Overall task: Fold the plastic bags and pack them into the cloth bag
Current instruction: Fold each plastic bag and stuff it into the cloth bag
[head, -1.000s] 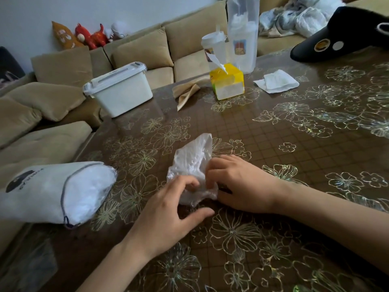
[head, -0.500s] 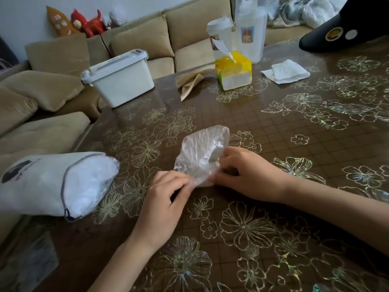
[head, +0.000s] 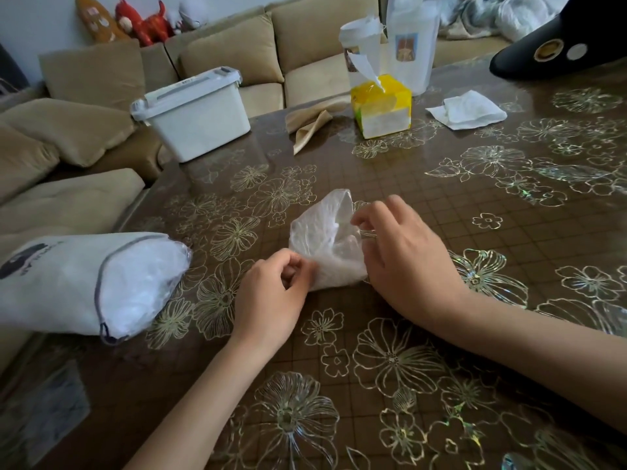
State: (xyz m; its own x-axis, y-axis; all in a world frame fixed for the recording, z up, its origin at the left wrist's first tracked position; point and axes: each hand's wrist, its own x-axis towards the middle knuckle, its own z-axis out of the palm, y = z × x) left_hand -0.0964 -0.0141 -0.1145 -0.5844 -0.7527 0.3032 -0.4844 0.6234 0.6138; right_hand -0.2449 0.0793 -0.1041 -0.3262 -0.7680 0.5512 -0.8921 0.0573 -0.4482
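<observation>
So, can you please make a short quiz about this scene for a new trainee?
1. How many hands hold the plastic bag?
2. The cloth bag lies: A) on its side, on the same side as the left hand; B) behind the yellow tissue box; C) under the plastic bag.
3. True or false: the plastic bag is already inside the cloth bag.

Key
1. Two: the left hand pinches its near corner and the right hand pinches its right edge.
2. A
3. False: it lies on the table, between the hands.
</observation>
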